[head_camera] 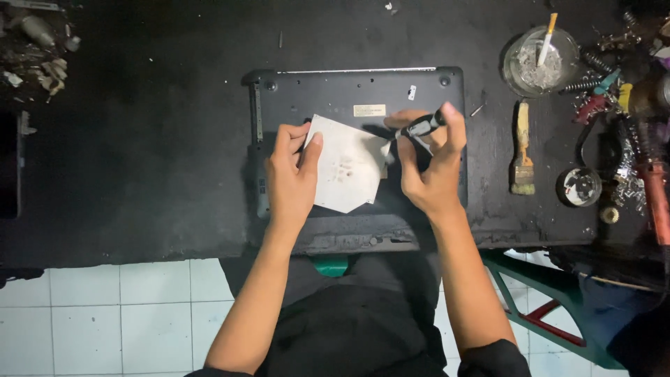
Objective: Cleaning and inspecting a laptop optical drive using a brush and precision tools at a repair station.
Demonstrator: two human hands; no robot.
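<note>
Centre frame, I see my left hand (292, 174) pinching a white paper sheet (347, 165) over the upturned black laptop (349, 94); right hand (427, 164) grips a black tool (421, 126). Upper right, a glass dish (541, 61) holds ash, probably, and a cigarette (547, 38).

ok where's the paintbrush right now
In the head view, the small wooden-handled paintbrush lies on the dark worktable, right of the upturned black laptop, below the glass ashtray.
</note>
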